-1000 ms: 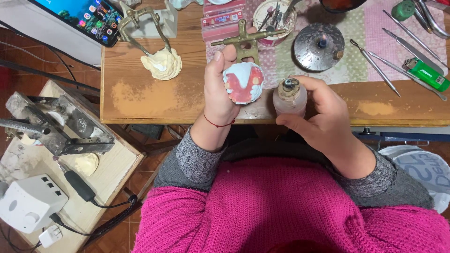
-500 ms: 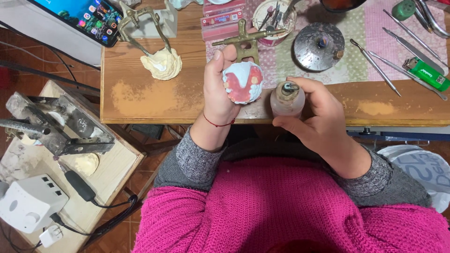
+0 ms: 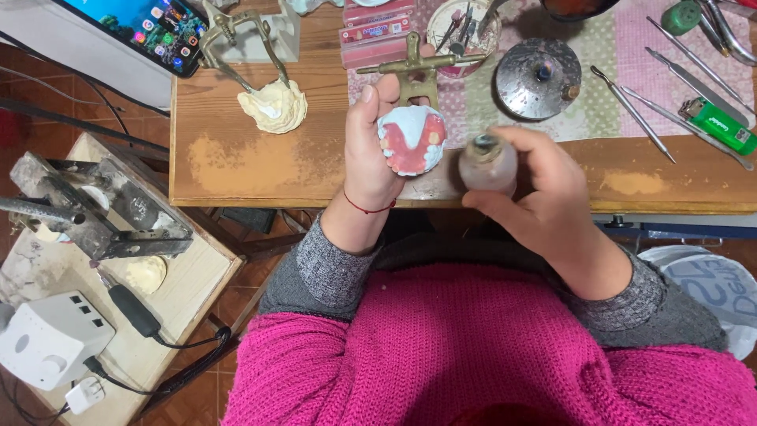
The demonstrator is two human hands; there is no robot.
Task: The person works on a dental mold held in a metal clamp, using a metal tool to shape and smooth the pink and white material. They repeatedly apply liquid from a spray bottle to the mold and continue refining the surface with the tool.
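My left hand (image 3: 369, 154) grips a pale blue dental cast with a pink wax denture base (image 3: 412, 140), held over the front edge of the wooden workbench (image 3: 260, 162). My right hand (image 3: 544, 197) holds a small round glass bottle (image 3: 487, 162) with an open neck, close to the right of the cast. The two things are almost touching. A red thread bracelet is on my left wrist.
A brass articulator (image 3: 414, 67), a round metal lid (image 3: 538, 77), several dental instruments (image 3: 631, 99) and a green lighter (image 3: 717, 125) lie on the cloth behind. A plaster lump (image 3: 274, 106) and phone (image 3: 154, 28) sit left. A low side table (image 3: 95, 237) holds a metal press and white power adapter (image 3: 47, 339).
My right hand has lifted the bottle slightly and brought it closer to the cast. My left hand has stayed nearly still.
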